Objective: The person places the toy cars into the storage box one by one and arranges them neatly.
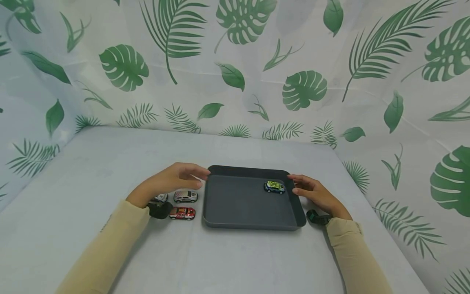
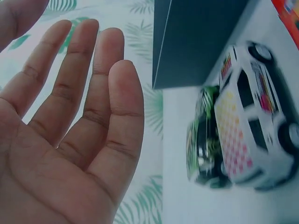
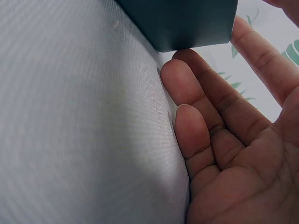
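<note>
A dark grey tray [image 1: 242, 204] lies on the white table, with a yellow-green and blue toy car [image 1: 274, 187] in its upper right part. My left hand [image 1: 176, 177] hovers by the tray's upper left corner, its fingers relaxed and holding nothing; in the left wrist view the hand [image 2: 79, 121] has its fingers spread beside the tray wall [image 2: 187, 46]. At the tray's right edge is my right hand [image 1: 315, 194], fingertips at the rim. In the right wrist view the fingers [image 3: 191, 130] are loosely bent just under the tray's corner [image 3: 196, 23].
Left of the tray stand a white toy car [image 1: 185, 196], a red toy car [image 1: 182, 213] and another white one [image 1: 161, 197] partly behind my left wrist. A green car [image 2: 203, 140] shows in the left wrist view. A leaf-patterned cloth [image 1: 257, 81] rises behind the table.
</note>
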The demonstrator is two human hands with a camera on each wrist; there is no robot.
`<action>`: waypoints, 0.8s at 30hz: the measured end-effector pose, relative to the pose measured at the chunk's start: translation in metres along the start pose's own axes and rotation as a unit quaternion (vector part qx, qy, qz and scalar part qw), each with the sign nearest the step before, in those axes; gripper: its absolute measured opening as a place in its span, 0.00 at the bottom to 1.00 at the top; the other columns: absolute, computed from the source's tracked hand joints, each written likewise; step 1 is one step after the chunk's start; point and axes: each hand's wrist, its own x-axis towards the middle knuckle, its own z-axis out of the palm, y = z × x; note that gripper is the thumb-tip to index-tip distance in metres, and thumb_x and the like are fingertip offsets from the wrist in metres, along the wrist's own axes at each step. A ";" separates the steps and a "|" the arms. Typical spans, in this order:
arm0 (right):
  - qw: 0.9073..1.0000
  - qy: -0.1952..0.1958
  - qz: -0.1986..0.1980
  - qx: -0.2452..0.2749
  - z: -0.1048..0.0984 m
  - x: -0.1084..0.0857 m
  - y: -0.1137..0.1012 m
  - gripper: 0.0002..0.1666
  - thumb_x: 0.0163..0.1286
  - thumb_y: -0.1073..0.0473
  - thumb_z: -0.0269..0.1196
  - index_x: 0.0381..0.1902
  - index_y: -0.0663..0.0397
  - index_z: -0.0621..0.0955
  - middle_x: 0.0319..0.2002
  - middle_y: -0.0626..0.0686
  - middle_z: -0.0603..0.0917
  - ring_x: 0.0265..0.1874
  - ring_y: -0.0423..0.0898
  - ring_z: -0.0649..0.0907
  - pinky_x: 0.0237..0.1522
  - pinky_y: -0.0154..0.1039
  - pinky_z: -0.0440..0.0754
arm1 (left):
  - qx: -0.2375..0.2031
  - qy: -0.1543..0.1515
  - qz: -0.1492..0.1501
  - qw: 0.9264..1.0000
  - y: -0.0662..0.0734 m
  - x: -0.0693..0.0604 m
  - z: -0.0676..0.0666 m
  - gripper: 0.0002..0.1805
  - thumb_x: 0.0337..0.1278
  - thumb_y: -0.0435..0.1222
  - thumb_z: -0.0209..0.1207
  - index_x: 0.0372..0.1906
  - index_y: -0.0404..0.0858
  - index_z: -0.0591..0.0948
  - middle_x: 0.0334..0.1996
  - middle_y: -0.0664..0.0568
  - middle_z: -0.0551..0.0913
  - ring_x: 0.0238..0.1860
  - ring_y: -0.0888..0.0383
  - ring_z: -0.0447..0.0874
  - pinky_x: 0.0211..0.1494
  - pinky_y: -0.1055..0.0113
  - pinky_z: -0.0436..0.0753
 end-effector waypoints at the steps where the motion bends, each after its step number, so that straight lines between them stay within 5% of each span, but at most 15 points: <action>1: 1.000 0.001 0.000 -0.003 0.000 0.000 0.000 0.34 0.82 0.61 0.63 0.80 0.66 0.69 0.76 0.71 0.71 0.71 0.67 0.74 0.74 0.64 0.69 | 0.003 0.001 0.001 1.000 -0.001 -0.001 -0.001 0.27 0.76 0.35 0.65 0.73 0.29 0.77 0.66 0.33 0.82 0.67 0.39 0.82 0.70 0.42 0.80; 9: 1.000 0.001 -0.004 -0.002 0.000 0.000 -0.003 0.34 0.82 0.61 0.63 0.80 0.66 0.69 0.74 0.71 0.73 0.67 0.57 0.77 0.61 0.29 0.75 | 0.019 0.008 -0.004 1.000 -0.006 -0.016 -0.014 0.27 0.76 0.35 0.65 0.73 0.28 0.77 0.65 0.34 0.83 0.67 0.40 0.82 0.72 0.42 0.77; 24: 1.000 -0.001 -0.011 0.009 0.000 -0.002 -0.003 0.33 0.82 0.62 0.62 0.80 0.67 0.69 0.75 0.72 0.72 0.64 0.49 0.78 0.61 0.26 0.75 | 0.023 0.033 -0.034 0.999 -0.016 -0.048 -0.041 0.29 0.75 0.36 0.66 0.75 0.32 0.76 0.67 0.36 0.82 0.67 0.40 0.82 0.68 0.48 0.79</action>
